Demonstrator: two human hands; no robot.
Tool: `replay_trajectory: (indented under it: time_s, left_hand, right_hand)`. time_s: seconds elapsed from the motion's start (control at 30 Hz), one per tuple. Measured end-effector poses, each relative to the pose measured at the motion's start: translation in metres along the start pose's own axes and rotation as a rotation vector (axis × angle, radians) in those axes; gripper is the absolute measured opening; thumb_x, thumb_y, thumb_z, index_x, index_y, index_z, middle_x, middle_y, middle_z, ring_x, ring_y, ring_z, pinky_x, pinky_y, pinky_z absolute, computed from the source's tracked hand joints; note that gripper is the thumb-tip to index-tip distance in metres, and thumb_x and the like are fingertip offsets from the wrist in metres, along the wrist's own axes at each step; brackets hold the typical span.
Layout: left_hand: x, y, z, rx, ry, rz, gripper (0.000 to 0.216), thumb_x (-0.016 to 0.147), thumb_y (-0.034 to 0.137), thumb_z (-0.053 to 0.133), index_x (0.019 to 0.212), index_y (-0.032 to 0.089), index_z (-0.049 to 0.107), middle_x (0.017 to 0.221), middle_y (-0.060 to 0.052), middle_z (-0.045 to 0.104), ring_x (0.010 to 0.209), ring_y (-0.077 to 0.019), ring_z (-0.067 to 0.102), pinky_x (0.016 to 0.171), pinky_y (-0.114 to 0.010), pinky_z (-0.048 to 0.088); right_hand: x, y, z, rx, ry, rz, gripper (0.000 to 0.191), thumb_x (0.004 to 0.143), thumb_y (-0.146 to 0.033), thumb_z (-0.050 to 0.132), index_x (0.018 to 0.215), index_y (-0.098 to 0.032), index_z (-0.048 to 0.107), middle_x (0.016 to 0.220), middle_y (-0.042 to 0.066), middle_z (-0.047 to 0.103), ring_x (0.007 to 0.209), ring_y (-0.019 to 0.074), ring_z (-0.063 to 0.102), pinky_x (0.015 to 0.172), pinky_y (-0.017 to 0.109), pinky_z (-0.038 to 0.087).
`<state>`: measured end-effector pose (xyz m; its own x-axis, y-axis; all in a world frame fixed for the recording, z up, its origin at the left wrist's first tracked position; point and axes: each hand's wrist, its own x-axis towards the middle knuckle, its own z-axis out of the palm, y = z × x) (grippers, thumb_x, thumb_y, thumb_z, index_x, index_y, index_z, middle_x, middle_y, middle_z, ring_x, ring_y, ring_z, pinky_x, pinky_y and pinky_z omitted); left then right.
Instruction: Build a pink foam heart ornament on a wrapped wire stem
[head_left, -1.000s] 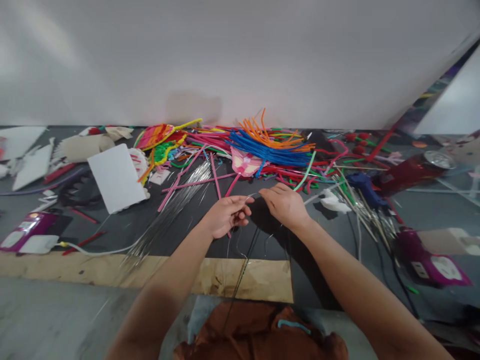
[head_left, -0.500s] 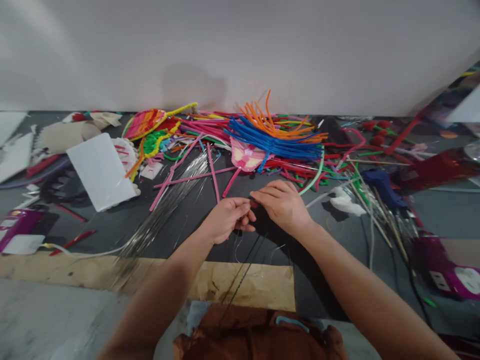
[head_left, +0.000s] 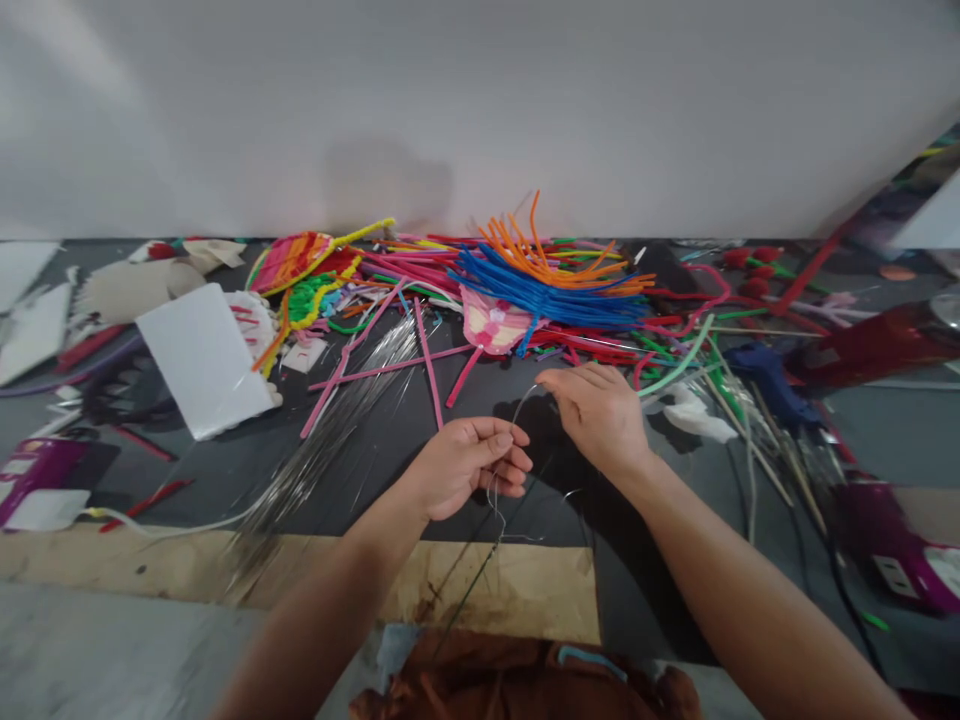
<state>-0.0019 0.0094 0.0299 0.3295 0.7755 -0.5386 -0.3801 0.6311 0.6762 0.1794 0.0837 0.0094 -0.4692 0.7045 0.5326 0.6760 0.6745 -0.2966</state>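
wire (head_left: 520, 403) arcs from left hand (head_left: 466, 464) to right hand (head_left: 601, 418).

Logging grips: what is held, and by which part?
A thin wire: the right hand pinches its upper end, the left hand pinches it lower down.

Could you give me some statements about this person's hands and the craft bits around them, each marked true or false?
1. A thin strand runs between the left hand and the right hand. True.
2. The right hand is holding the pink butterfly shape. False: the butterfly shape lies beyond the hands, on the dark table.
3. The red can is to the right of both hands. True.
4. The white card is under the left hand. False: the card lies farther left, apart from it.
5. Blue stems lie near orange stems. True.
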Motion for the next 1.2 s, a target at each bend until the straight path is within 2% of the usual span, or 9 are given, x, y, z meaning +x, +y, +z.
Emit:
replay_trajectory:
  time_s: [0.13,0.23,0.33,0.43,0.53,0.63,0.83,1.03,1.2]
  left_hand:
    - [-0.003,-0.002,0.001,0.025,-0.033,-0.02,0.024,0.074,0.033,0.07,0.082,0.011,0.062,0.063,-0.002,0.065,0.048,-0.0082,0.058,0.054,-0.025,0.056]
    - [-0.003,-0.003,0.002,0.053,-0.022,-0.017,0.024,0.072,0.033,0.07,0.079,0.011,0.063,0.057,0.0,0.061,0.043,-0.0065,0.054,0.054,-0.027,0.056]
    - [-0.001,-0.005,0.002,0.07,-0.008,-0.018,0.022,0.073,0.032,0.069,0.079,0.011,0.063,0.056,0.0,0.061,0.043,-0.0068,0.054,0.053,-0.026,0.054]
    - [0.001,-0.006,0.0,0.084,-0.003,-0.029,0.022,0.076,0.032,0.067,0.081,0.011,0.062,0.058,0.0,0.062,0.044,-0.0075,0.056,0.052,-0.024,0.053]
    - [0.002,-0.006,-0.001,0.078,0.008,-0.028,0.023,0.076,0.033,0.067,0.08,0.011,0.061,0.057,0.0,0.062,0.043,-0.0072,0.056,0.052,-0.024,0.052]
    - [0.001,-0.006,-0.001,0.069,-0.002,-0.033,0.027,0.072,0.035,0.07,0.077,0.01,0.061,0.057,0.0,0.063,0.043,-0.0075,0.056,0.052,-0.024,0.052]
    - [-0.002,-0.002,-0.001,0.076,-0.046,-0.037,0.035,0.069,0.042,0.073,0.081,0.01,0.065,0.062,-0.003,0.067,0.049,-0.0106,0.062,0.052,-0.022,0.051]
    - [-0.009,0.005,-0.007,0.201,-0.075,-0.043,0.028,0.07,0.036,0.072,0.083,0.011,0.07,0.066,-0.005,0.07,0.054,-0.0099,0.063,0.056,-0.02,0.05]
    - [-0.012,0.008,-0.009,0.265,0.005,-0.048,0.022,0.066,0.03,0.076,0.078,0.013,0.071,0.07,-0.007,0.073,0.058,-0.0125,0.067,0.056,-0.02,0.05]
  right_hand:
    - [0.0,0.006,-0.002,-0.028,0.022,0.032,0.023,0.089,-0.014,0.047,0.092,-0.02,0.069,0.08,0.004,0.072,0.075,0.0178,0.06,0.071,0.03,0.04]
    - [0.0,0.008,-0.004,-0.052,0.035,-0.011,0.022,0.088,-0.014,0.049,0.093,-0.021,0.069,0.082,0.003,0.072,0.079,0.0183,0.06,0.074,0.031,0.041]
    - [0.001,0.005,-0.007,-0.069,0.023,-0.068,0.02,0.087,-0.015,0.053,0.098,-0.021,0.069,0.097,0.004,0.072,0.092,0.0206,0.06,0.083,0.035,0.042]
    - [0.002,-0.001,-0.01,-0.051,-0.02,-0.179,0.027,0.087,-0.013,0.053,0.107,-0.024,0.066,0.116,0.004,0.066,0.113,0.023,0.053,0.098,0.042,0.038]
    - [0.003,-0.007,-0.012,0.043,-0.095,-0.376,0.029,0.088,-0.011,0.05,0.108,-0.027,0.065,0.118,-0.001,0.065,0.125,0.0222,0.045,0.106,0.047,0.031]
    - [0.003,-0.009,-0.012,0.144,-0.128,-0.471,0.023,0.09,-0.014,0.049,0.101,-0.025,0.067,0.11,0.0,0.069,0.122,0.0207,0.049,0.106,0.047,0.033]
    - [0.005,-0.006,-0.016,0.219,-0.096,-0.495,0.022,0.093,-0.017,0.045,0.094,-0.021,0.067,0.094,0.004,0.071,0.105,0.0178,0.06,0.101,0.044,0.043]
    - [0.006,-0.003,-0.021,0.23,-0.058,-0.522,0.02,0.092,-0.014,0.046,0.095,-0.017,0.065,0.093,0.007,0.07,0.105,0.0197,0.06,0.1,0.046,0.045]
    - [0.005,0.0,-0.021,0.212,-0.064,-0.51,0.021,0.092,-0.014,0.045,0.097,-0.018,0.065,0.095,0.006,0.069,0.106,0.0191,0.06,0.1,0.046,0.045]
